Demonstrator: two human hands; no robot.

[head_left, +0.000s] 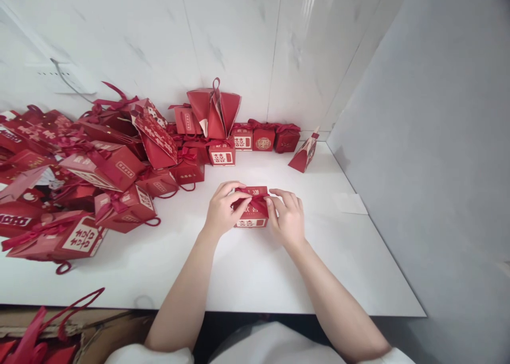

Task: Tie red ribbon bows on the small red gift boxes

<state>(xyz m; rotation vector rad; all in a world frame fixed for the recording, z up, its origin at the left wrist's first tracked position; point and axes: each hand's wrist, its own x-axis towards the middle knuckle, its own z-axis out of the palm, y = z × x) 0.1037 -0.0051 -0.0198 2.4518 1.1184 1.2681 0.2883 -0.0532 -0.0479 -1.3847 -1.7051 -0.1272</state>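
Observation:
A small red gift box (252, 215) with gold lettering and a red ribbon on top stands on the white table (247, 268), near the middle. My left hand (223, 209) grips its left side, fingers pinching the ribbon on top. My right hand (287, 218) holds the box's right side, fingertips on the same ribbon. Both hands hide the box's side walls.
A heap of red gift boxes and bags (79, 172) covers the table's left part. A row of closed small boxes (263, 138) lines the back wall, with an open-topped bag (215, 109) standing above them. One tilted box (305, 152) sits at the back right. A cardboard carton (59, 332) lies below the table's front edge.

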